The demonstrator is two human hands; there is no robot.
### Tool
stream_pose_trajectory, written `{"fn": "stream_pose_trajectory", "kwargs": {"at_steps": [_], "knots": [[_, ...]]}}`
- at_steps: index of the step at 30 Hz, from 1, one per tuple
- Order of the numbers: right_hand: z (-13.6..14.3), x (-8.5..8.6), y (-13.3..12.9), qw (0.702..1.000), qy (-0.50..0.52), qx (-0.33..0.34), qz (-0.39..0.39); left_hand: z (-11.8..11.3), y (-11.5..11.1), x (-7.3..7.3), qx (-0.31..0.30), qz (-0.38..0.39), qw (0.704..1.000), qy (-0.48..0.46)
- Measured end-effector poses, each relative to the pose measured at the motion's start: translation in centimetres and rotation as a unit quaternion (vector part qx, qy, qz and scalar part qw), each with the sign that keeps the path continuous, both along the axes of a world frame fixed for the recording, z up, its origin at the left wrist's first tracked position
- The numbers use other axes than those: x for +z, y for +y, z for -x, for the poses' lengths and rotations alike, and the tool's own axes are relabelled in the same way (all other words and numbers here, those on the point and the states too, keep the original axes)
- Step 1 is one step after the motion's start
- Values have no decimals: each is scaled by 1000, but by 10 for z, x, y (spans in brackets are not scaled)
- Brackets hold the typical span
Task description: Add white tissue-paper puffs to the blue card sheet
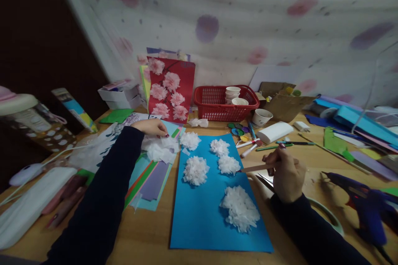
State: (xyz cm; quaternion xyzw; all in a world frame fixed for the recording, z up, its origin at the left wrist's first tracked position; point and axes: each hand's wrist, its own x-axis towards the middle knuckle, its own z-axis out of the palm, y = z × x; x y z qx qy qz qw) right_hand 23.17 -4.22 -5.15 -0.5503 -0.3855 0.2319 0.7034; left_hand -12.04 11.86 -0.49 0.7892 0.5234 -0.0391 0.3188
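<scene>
My right hand [286, 176] is closed around a slim brown pencil [255, 168]. Its tip is at the edge of a white tissue-paper flower [229, 165] on the blue sheet of paper [205, 223]. More white ruffled flowers sit on that sheet, a large one [240, 209] low on the right and another [195, 170] on the left. My left hand [152, 127] has its fingers bent together at crumpled white tissue paper [160, 149], left of the sheet; its grip is partly hidden. Coloured paper strips [152, 180] lie beneath the tissue.
A red card with pink paper flowers [174, 91] stands behind. Beside it, a red basket [217, 112] holds paper cups. A glue gun [357, 194], a tape roll [331, 215] and scissors [265, 182] lie right. A lidded jar [27, 122] stands left.
</scene>
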Motion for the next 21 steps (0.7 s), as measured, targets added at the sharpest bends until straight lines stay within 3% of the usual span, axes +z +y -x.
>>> {"fn": "stream_pose_trajectory", "kwargs": {"at_steps": [11,21], "knots": [[-1,-2,1,1000,-6,0,11,-7,1,-7,-53,14,998,-17],[0,-1,0,1000,-22,-3,17,-3,3,-7,-45,-27,998,-22]]}}
